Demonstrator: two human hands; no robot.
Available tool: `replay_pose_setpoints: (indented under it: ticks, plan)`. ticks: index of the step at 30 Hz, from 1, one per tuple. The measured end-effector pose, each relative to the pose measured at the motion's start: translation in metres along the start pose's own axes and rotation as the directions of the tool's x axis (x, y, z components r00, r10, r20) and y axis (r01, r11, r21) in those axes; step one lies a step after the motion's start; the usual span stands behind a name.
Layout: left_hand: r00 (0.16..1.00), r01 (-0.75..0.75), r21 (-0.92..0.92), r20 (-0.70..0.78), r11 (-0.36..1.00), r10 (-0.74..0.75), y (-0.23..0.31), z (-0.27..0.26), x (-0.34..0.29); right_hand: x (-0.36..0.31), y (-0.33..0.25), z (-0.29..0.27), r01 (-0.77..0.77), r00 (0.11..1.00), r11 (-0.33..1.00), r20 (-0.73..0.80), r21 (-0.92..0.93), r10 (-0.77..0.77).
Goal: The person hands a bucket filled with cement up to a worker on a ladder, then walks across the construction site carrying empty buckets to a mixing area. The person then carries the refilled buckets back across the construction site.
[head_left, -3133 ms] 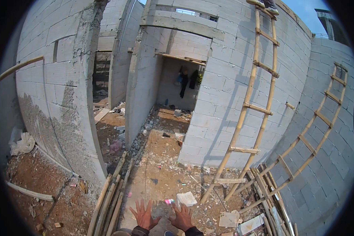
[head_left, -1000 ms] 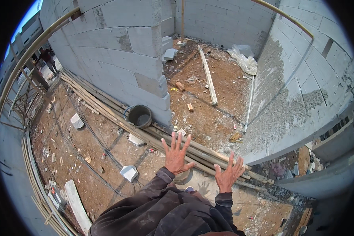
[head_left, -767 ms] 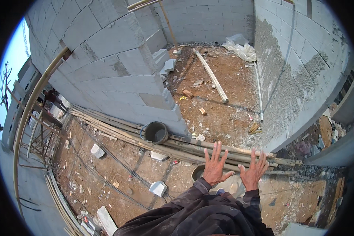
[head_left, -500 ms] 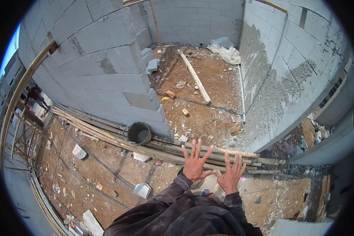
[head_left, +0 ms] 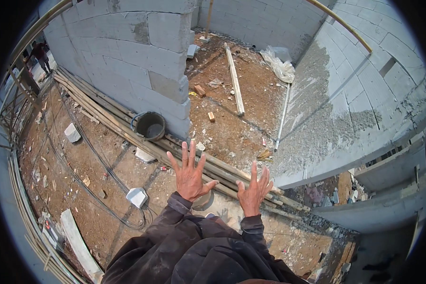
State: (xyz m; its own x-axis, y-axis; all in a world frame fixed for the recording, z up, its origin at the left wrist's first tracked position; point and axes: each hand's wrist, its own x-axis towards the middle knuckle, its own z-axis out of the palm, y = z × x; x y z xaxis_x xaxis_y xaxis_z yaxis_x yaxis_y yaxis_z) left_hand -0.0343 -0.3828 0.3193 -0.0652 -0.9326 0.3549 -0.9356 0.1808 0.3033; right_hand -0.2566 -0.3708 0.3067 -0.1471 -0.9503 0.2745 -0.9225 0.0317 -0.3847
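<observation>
Both my hands are raised in front of me with the fingers spread and nothing in them. My left hand point(head_left: 190, 175) is open, its back toward me, above the long bamboo poles point(head_left: 111, 124) on the ground. To its right, my right hand point(head_left: 254, 193) is open too, near the right end of the poles. The two hands are apart. A dark bucket point(head_left: 149, 127) stands tilted at the poles beside the block wall, ahead and left of my left hand. I cannot see into its bottom clearly.
Grey block walls point(head_left: 128, 61) rise ahead left, and another wall point(head_left: 326, 123) rises at right. A squared timber point(head_left: 234, 78) and a plastic sheet point(head_left: 278, 64) lie in the room beyond. White block pieces point(head_left: 137, 197) and black cables point(head_left: 102, 163) lie at left. A person point(head_left: 40, 56) stands far left.
The view has swung, so the walls, bucket and poles sit differently in it. My hands have moved further apart and stay open.
</observation>
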Motion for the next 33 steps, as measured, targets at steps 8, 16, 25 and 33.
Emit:
replay_pose_setpoints:
  ticks: [8, 16, 25, 33]
  plan:
    - [0.939, -0.02, 0.039, 0.343, 0.999, 0.005, 0.082, -0.075, 0.011, 0.01, 0.0, -0.09, -0.009, 0.995, 1.0, -0.101, -0.028, 0.006]
    - [0.854, -0.384, -0.194, 0.296, 0.903, 0.427, 0.139, -0.018, 0.04, -0.006, 0.025, -0.109, -0.336, 0.941, 0.938, -0.08, -0.082, 0.33]
    - [0.991, 0.053, 0.068, 0.122, 0.996, -0.061, -0.038, 0.002, 0.047, -0.007, -0.005, -0.021, 0.116, 0.992, 0.972, 0.022, 0.203, -0.123]
    - [0.996, -0.013, 0.207, 0.084, 0.978, -0.004, -0.018, -0.009, 0.026, 0.0, 0.012, -0.023, 0.044, 0.999, 0.999, 0.01, 0.022, -0.044]
